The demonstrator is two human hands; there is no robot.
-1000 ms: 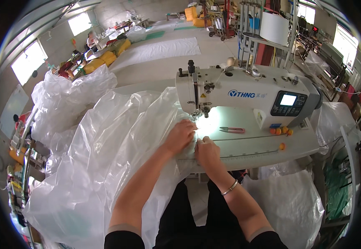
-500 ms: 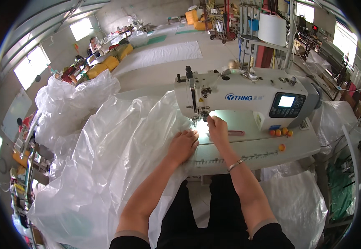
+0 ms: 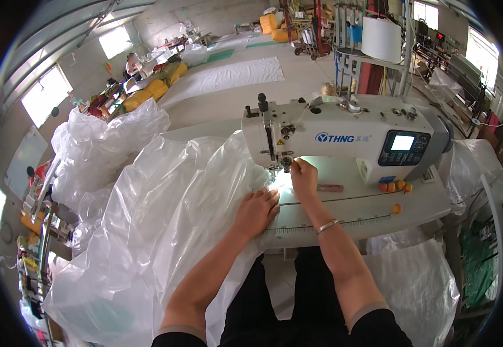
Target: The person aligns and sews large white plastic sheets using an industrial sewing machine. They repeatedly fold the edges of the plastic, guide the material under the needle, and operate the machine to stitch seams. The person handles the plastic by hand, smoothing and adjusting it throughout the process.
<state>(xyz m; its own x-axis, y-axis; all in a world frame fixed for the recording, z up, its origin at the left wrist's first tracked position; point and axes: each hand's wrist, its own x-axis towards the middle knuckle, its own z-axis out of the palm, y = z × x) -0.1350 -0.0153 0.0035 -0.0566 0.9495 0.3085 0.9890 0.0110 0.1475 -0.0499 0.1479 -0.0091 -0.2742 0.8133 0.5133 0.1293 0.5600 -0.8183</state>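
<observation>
My left hand [image 3: 257, 211] lies flat with fingers stretched out on clear plastic sheeting [image 3: 164, 196], just in front of the needle area of a white sewing machine [image 3: 315, 124]. The sheeting spreads in loose folds over the table's left side and hangs toward my lap. Close to the machine's needle end, my right hand [image 3: 304, 178] is raised with its fingers closed together. Whatever those fingers pinch is hidden or too small to name. A lamp lights the spot between both hands. Behind my right hand lies a small pinkish tool [image 3: 330, 188] on the machine bed.
Several small orange-red round fruits [image 3: 400, 185] sit by the machine's base, with one more [image 3: 397, 208] nearer me. A ruler strip [image 3: 349, 223] runs along the table's front. More plastic [image 3: 416, 283] hangs at right; a bunched heap [image 3: 98, 144] stands at left. Behind is a thread cone [image 3: 381, 39].
My left hand has slid slightly toward me on the sheeting. My right hand stays closed by the needle end. The whole view has shifted a little.
</observation>
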